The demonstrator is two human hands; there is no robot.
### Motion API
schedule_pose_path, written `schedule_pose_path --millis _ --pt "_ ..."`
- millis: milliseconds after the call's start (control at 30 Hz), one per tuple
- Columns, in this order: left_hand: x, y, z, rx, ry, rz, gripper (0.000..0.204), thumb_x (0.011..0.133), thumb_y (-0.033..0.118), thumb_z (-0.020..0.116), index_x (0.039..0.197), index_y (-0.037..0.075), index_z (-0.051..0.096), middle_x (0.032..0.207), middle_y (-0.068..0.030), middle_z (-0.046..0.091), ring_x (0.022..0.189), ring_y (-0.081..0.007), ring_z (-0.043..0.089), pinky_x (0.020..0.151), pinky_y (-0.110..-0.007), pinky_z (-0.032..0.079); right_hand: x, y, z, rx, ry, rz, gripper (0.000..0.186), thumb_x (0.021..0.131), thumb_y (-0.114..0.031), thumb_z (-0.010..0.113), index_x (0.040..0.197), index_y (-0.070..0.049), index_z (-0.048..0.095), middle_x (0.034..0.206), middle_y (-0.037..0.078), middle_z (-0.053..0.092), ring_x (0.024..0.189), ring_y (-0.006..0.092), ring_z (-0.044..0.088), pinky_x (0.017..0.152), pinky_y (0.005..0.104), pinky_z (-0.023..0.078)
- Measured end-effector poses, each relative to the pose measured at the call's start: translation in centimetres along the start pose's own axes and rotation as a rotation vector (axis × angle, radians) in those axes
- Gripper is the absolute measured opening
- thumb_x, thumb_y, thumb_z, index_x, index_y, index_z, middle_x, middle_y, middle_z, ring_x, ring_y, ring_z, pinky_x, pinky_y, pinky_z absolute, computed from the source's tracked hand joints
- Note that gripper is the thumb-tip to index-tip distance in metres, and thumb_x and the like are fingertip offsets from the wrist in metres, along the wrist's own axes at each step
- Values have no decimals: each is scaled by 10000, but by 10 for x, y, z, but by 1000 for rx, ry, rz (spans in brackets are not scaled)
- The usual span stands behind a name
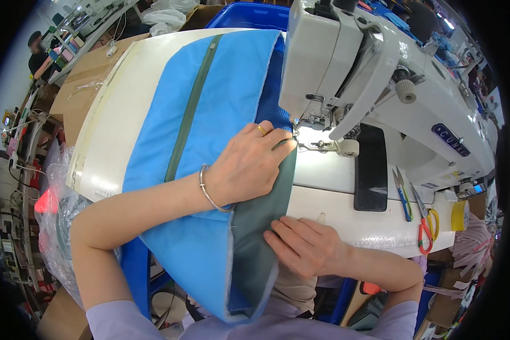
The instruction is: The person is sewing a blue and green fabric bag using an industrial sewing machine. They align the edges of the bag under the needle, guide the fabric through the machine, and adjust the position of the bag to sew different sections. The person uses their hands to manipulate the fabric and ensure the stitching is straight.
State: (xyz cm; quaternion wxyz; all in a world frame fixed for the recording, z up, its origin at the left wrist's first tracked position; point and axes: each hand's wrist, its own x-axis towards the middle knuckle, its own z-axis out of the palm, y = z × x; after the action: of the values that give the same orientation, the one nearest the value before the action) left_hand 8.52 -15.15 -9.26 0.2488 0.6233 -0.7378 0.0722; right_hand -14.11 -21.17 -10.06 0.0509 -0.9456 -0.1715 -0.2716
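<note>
A large padded blue fabric piece (164,107) with a grey-green strip down it lies on the sewing machine's white table, its near end hanging over the edge towards my lap. Along its right side runs a grey-green fabric panel (258,221), with dark blue mesh (272,93) showing farther back. My left hand (249,164) presses the fabric flat close to the lit presser foot (303,126), fingertips pinching the panel's edge. Nearer to me, my right hand (309,246) grips the same panel's right edge, fingers curled over it. The white sewing machine (323,62) stands over the work.
Right of the needle lie a black phone (371,170), blue-handled thread snips (403,198) and scissors (424,224) with red and yellow handles. A yellow roll (460,215) sits at the table's right end. Behind are a blue bin (249,16) and, far left, another person (38,61).
</note>
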Motion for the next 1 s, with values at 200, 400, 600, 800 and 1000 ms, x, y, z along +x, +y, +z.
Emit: schedule_pose_path --millis 200,400,600,800,1000 --pt "-1 -1 0 15 -4 3 451 738 -26 618 1188 3 644 1198 -110 638 983 -294 595 821 -399 497 0 2 2 -8 13 -10 315 827 -138 651 1070 48 724 1058 187 712 977 293 689 846 350 568" --pt "-1 3 3 95 -60 -2 465 738 3 619 1203 -3 625 1200 -142 593 990 -301 569 842 -401 479 3 -1 1 -21 -12 -8 323 837 -143 638 1088 45 718 1077 188 705 1000 295 681 855 349 560" --pt "0 2 3 135 -118 32 451 765 32 619 1215 -5 626 1249 -164 586 1016 -312 569 890 -398 487 1 -3 3 -3 -22 28 359 836 -164 639 1122 42 708 1111 193 696 1027 302 667 858 355 557" --pt "-4 -2 -9 10 -108 102 482 806 5 619 1283 68 646 1347 -198 594 1122 -357 603 970 -420 508 1 -1 4 -18 -2 42 380 791 -156 646 1111 40 705 1129 192 685 1021 308 668 841 355 558" --pt "-47 -6 -115 -64 45 -256 347 906 15 618 1245 36 688 1259 -175 681 1175 -307 661 991 -398 515 5 -2 6 6 37 175 416 721 -106 676 1109 43 690 1114 190 675 1021 310 678 817 376 560"
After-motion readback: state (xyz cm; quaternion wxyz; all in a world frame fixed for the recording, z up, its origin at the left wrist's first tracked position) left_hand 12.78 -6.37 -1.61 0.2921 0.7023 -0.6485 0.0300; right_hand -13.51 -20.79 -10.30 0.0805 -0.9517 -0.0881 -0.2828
